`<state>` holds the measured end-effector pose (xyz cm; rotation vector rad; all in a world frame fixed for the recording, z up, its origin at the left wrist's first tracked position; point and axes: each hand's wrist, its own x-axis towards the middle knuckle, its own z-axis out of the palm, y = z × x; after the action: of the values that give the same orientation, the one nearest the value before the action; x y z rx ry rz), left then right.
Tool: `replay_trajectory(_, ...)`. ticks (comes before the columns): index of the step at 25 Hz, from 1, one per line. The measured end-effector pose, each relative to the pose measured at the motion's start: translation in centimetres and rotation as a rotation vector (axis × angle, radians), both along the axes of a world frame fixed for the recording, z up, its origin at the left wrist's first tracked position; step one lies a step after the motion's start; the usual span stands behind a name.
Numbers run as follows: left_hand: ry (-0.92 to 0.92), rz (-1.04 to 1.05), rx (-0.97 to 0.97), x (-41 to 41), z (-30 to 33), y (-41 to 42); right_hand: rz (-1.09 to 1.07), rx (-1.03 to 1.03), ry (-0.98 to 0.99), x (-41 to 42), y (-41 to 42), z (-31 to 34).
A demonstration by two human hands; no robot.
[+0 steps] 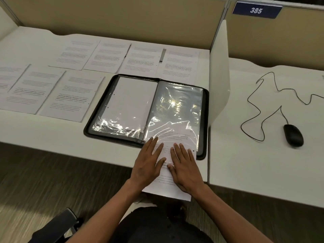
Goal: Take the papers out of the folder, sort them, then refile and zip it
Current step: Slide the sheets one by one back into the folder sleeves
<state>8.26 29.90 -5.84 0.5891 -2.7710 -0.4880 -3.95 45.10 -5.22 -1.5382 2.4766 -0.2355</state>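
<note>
A black zip folder [98,109] lies open on the white desk [52,134], showing clear plastic sleeves. The left sleeve [133,100] holds a blank-looking white sheet. A printed sheet [166,186] sticks partway out of the near end of the right sleeve [177,109] and hangs over the desk's front edge. My left hand [147,165] and my right hand [184,169] lie flat on this sheet side by side, fingers straight and pointing toward the sleeve. Several printed pages [73,95] are spread in two rows on the desk behind and left of the folder.
A white divider panel [219,76] stands right of the folder. Beyond it, a black mouse [293,135] with a looping cord [263,95] sits on the neighbouring desk. A beige partition [122,16] closes the back. A chair armrest [57,225] is at lower left.
</note>
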Motion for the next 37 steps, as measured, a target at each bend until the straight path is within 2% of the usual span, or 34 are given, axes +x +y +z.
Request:
replay_trajectory(4, -0.083, -0.002, -0.003, -1.6, 0.3, -1.7, 0.004, -0.025, -0.038, 0.3, -0.8, -0.1)
replay_trajectory(8, -0.136, -0.008, -0.024, -2.4, 0.5, -2.6, -0.005, -0.136, 0.041, 1.0, -0.2, -0.2)
replay_trajectory(14, -0.125, -0.057, -0.025, -4.3, 0.6, -3.3, -0.038, 0.004, -0.004, 0.2, -1.2, -0.6)
replay_trajectory(22, -0.184, -0.147, 0.059, -4.9, 0.6, -4.6, -0.096, -0.001, -0.012, -1.6, -3.8, -0.2)
replay_trajectory(31, -0.097, -0.115, 0.026, -5.1, 0.5, -5.3, -0.139, -0.072, -0.044, -2.4, -6.2, -0.2)
replay_trajectory(35, -0.002, -0.073, 0.015, -5.6, 0.8, -5.8, -0.144, -0.238, 0.011, -1.7, -5.9, -0.1)
replay_trajectory(37, 0.026, -0.068, 0.033, -5.9, 1.0, -6.0, -0.136, -0.193, 0.013, -1.3, -5.9, -0.1)
